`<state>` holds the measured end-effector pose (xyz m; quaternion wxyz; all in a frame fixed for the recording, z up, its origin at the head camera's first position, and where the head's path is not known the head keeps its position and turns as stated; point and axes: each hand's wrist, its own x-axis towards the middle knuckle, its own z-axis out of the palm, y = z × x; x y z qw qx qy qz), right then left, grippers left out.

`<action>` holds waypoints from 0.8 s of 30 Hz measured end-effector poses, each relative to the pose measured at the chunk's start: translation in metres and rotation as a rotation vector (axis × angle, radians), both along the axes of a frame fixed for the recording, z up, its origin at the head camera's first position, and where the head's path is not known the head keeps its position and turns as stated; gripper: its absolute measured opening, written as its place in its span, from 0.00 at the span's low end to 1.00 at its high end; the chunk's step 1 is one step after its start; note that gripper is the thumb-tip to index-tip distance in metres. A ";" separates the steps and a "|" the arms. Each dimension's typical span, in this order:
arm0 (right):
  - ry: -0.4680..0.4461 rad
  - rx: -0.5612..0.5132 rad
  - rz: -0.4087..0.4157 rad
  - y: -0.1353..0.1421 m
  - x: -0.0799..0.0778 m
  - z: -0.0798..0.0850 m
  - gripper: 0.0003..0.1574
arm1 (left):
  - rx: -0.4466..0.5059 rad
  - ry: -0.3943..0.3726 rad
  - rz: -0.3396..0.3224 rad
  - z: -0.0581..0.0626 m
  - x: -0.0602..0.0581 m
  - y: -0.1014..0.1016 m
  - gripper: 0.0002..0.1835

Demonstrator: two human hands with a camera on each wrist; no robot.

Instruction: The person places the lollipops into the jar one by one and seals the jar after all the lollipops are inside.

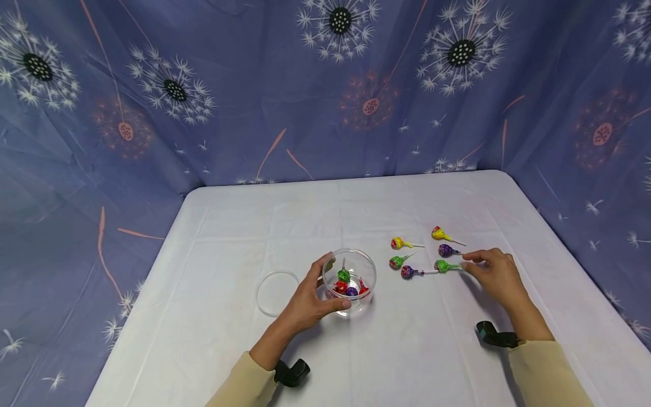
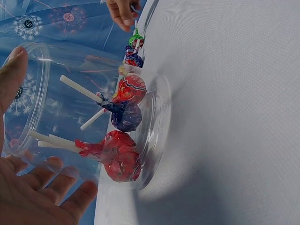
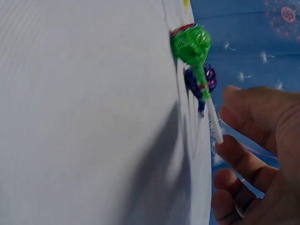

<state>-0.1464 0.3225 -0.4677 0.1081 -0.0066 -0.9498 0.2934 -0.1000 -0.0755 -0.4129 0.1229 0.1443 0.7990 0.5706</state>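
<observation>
My left hand (image 1: 311,299) grips a clear plastic jar (image 1: 356,258) around its side, with the thumb near the rim. Inside it lie several wrapped lollipops, among them a green one (image 1: 343,275), a purple one (image 2: 126,116) and a red one (image 2: 122,157), some with white sticks pointing toward the mouth. To the right, my right hand (image 1: 495,275) reaches over the stick end of a green lollipop (image 1: 442,265) on the table. Its fingertips are spread around the stick, one at or very near its tip, without a visible pinch. A purple lollipop (image 1: 446,250) lies just beyond.
Between the hands, more lollipops lie on the white table (image 1: 229,226): yellow (image 1: 397,243), green (image 1: 395,262), purple (image 1: 407,272), and another yellow one (image 1: 438,233) farther back. A clear ring-shaped lid (image 1: 258,294) lies left of the jar. Blue patterned cloth (image 1: 244,102) hangs behind the table.
</observation>
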 end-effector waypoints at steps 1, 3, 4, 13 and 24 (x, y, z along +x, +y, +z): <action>-0.012 0.003 0.001 0.001 0.000 -0.001 0.14 | -0.001 0.000 0.000 0.000 0.000 0.000 0.50; -0.043 0.008 0.001 0.003 0.000 -0.003 0.14 | -0.003 0.000 0.000 -0.003 -0.001 0.000 0.51; -0.059 0.010 0.002 0.004 0.000 -0.004 0.15 | -0.004 -0.002 0.003 -0.005 -0.002 0.000 0.51; -0.069 0.018 0.016 0.011 0.001 -0.009 0.13 | -0.004 0.028 0.011 -0.037 -0.012 -0.002 0.51; -0.078 0.026 0.032 0.017 0.000 -0.011 0.10 | -0.010 0.042 0.015 -0.038 -0.012 -0.002 0.51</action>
